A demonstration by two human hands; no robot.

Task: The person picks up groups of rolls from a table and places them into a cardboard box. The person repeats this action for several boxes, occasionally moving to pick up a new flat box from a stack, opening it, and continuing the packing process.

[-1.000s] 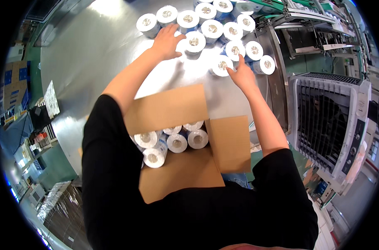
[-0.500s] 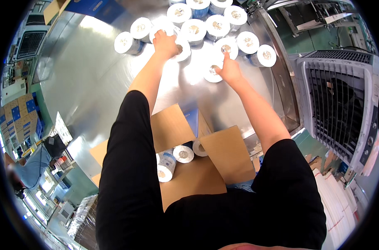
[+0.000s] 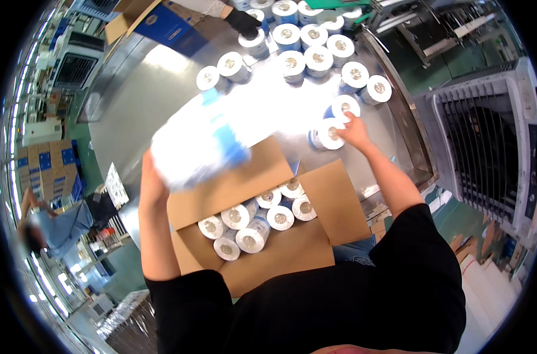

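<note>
My left hand (image 3: pixel 154 184) is raised beside the open cardboard box (image 3: pixel 280 259). It grips white paper rolls (image 3: pixel 191 138) with blue on their wrapping; they are smeared by motion and I cannot tell exactly how many. On the right of the metal table, my right hand (image 3: pixel 355 133) has its fingers at the cores of two rolls, a nearer roll (image 3: pixel 328 134) and a farther roll (image 3: pixel 345 108), both tilted. Inside the box several packed rolls (image 3: pixel 280 218) lie with their round ends up, toward the box's far side.
Several wrapped rolls (image 3: pixel 318 61) stand on the metal table (image 3: pixel 124 112). Another person's black-gloved hand (image 3: pixel 245 22) touches rolls at the back. A blue-and-brown carton (image 3: pixel 162 25) stands far left; a large grey fan unit (image 3: pixel 483 141) is on the right. A person (image 3: pixel 68 227) is at the left.
My left hand has lifted rolls off the table and swung them back toward the box. My right hand has drawn two rolls nearer. More rolls in the box show, and a gloved hand has appeared.
</note>
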